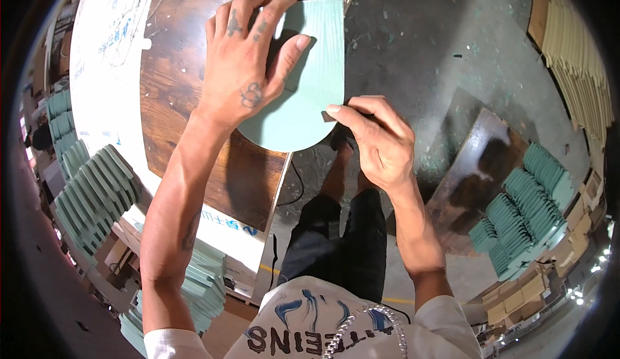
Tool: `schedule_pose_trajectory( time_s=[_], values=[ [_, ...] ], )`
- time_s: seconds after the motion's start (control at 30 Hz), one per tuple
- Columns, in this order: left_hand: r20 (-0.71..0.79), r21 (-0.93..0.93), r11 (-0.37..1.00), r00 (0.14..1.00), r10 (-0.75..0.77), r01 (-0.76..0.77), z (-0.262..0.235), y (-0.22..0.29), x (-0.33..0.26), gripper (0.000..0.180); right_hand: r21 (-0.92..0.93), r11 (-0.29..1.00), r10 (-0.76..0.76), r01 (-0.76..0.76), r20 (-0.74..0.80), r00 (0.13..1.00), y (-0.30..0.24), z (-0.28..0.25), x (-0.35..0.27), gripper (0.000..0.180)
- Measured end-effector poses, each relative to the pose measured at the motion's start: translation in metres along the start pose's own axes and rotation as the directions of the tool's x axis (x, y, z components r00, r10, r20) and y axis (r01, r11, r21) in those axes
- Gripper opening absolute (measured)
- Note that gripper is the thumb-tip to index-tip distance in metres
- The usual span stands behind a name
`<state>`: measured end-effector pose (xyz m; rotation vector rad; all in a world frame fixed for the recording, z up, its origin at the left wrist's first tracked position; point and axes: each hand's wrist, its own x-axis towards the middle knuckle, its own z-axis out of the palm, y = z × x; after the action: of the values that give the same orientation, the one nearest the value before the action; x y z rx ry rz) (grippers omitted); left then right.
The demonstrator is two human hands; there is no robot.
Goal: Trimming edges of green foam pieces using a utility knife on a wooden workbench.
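Observation:
A pale green board (313,55) with straight sides and a rounded near end lies on the dark brown wooden tabletop (174,88). My left hand (248,55) holds the board along its left side, thumb on the face and fingers closed toward the far left edge. At the curved right corner, my right hand (381,139) is closed in a pinch, its thumb tip against the board's rim. A small dark patch shows under that thumb; whether it is a thin piece or a shadow, I cannot make out.
Stacks of similar green boards (97,197) stand at the left, with more boards (203,281) at the lower left. On the right, green stacks (516,210) rest on a brown panel (475,159) over the grey floor (413,55). Pale yellowish stacked pieces (575,55) stand far right.

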<state>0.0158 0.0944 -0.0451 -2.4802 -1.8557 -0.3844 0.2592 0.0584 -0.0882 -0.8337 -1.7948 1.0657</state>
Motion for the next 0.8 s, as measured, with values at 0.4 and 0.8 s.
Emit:
schedule_pose_trajectory(
  time_s=[0.4,0.8],
  values=[
    [-0.031,0.058,0.992,0.993,-0.115,0.117,0.0,-0.009,-0.015,0.045,-0.125,0.97,-0.194,0.206,0.103,0.976,0.048,-0.007,0.087,0.029],
    [-0.003,0.088,0.963,0.967,-0.255,0.254,0.006,0.007,-0.022,0.045,-0.1,0.993,-0.06,0.061,0.011,0.998,-0.005,0.004,-0.039,0.044]
  ],
)
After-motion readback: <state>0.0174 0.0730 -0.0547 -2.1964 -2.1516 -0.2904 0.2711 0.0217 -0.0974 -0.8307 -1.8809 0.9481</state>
